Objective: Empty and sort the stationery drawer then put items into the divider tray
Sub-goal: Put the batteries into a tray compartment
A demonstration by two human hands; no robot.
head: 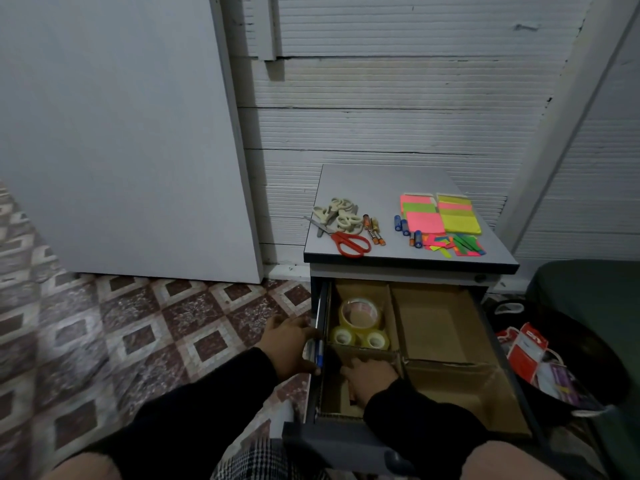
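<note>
Both hands work the open drawer (498,344): left hand (289,344) grips pens (319,351) at the drawer's left edge; right hand (369,377) reaches into the tray (446,386)'s near-left compartment, grasp unclear. Tape (360,325) fills the far-left compartment; scissors (349,242) and notes (440,213) wait on the cabinet top (377,181). Pens could slip between tray and drawer wall if released carelessly.
</note>
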